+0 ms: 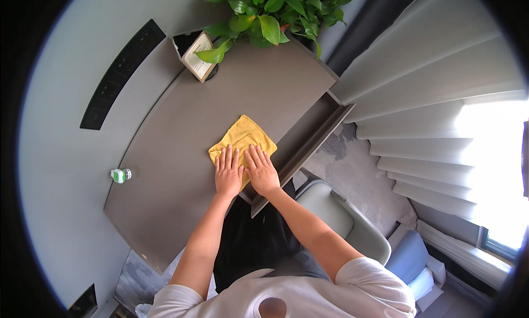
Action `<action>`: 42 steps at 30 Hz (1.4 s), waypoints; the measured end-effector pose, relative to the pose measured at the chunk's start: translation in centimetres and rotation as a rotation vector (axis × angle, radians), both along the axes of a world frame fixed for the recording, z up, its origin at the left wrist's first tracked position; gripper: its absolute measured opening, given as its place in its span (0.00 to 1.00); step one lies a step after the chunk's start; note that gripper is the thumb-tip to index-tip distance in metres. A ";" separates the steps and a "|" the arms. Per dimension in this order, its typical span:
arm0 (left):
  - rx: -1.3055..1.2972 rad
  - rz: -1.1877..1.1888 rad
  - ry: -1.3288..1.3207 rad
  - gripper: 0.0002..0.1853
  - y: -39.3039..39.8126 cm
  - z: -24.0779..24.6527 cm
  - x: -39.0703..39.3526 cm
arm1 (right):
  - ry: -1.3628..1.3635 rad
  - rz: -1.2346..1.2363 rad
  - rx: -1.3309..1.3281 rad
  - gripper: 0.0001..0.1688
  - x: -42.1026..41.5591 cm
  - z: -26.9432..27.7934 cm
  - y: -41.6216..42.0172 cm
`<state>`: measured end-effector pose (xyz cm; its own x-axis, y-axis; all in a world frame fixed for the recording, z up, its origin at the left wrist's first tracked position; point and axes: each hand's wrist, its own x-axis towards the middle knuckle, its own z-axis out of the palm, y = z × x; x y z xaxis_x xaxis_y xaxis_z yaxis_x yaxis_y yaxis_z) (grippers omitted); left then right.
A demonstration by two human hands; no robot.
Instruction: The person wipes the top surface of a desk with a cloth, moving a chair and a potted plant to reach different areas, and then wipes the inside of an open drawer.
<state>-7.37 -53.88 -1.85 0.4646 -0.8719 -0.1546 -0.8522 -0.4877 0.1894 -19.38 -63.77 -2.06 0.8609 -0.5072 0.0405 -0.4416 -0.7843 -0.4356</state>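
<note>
A yellow cloth (pixel 244 130) lies spread on the brown desk (pixel 182 123), close to the desk's front edge. My left hand (pixel 228 173) rests flat on the cloth's lower left part, palm down, fingers slightly apart. Beside it my right hand (pixel 261 171) presses flat on the lower right part, its fingers pointing up the picture. The two thumbs are nearly touching. Part of the cloth is hidden under both hands, and neither hand grips it. Right of the hands, the desk's drawer (pixel 308 132) stands pulled out.
A leafy potted plant (pixel 268 16) and a small framed card (pixel 199 56) stand at the desk's far end. A small green-and-white bottle (pixel 120 176) is near the wall, below a black socket panel (pixel 124 74). A grey chair (pixel 330 210) stands beside the drawer; curtains (pixel 413 70) hang at right.
</note>
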 end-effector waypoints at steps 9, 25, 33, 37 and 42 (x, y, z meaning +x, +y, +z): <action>-0.015 -0.043 -0.029 0.32 -8.7 -0.3 2.1 | 0.021 -0.033 0.047 0.34 1.4 -0.2 -8.1; -0.126 -0.263 -0.030 0.30 -36.4 -3.5 1.2 | -0.075 -0.225 -0.124 0.36 -1.3 -2.9 -33.2; -0.119 -0.312 -0.046 0.30 -34.2 -3.2 0.5 | -0.007 -0.311 -0.105 0.35 -1.6 -3.3 -29.2; -0.114 -0.328 -0.019 0.29 -29.9 -2.5 0.3 | 0.028 -0.348 -0.040 0.37 -1.7 -2.8 -24.4; -0.079 -0.329 0.006 0.30 -22.7 -1.8 0.7 | 0.036 -0.345 0.005 0.37 -1.3 -2.5 -17.2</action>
